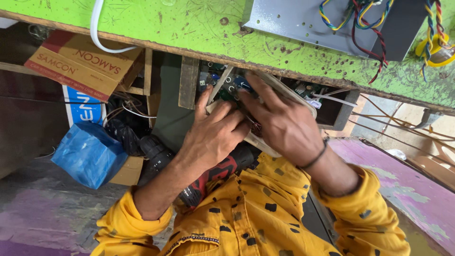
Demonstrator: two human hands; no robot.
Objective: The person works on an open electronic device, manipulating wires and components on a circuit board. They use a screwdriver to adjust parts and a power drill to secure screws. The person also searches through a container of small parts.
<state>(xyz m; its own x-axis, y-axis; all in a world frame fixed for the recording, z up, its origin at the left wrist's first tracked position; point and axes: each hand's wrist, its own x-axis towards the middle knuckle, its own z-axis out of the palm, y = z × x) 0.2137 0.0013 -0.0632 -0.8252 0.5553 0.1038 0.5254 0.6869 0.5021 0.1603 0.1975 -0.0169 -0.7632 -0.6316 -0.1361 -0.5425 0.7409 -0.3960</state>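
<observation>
We find both hands in the pale tray [265,144] under the green bench edge [156,43], left hand [214,135] and right hand [283,124] side by side, fingers curled on the circuit boards [231,87], though we cannot tell what either grips.

An electronics repair workshop is showing: scarred green workbench [189,33], braided wires [365,19], circuit boards [227,85], cordless drill [213,175].

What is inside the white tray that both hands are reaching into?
In the white tray, small green and blue electronic parts show. The left hand and right hand cover most of it, hiding the rest.
</observation>
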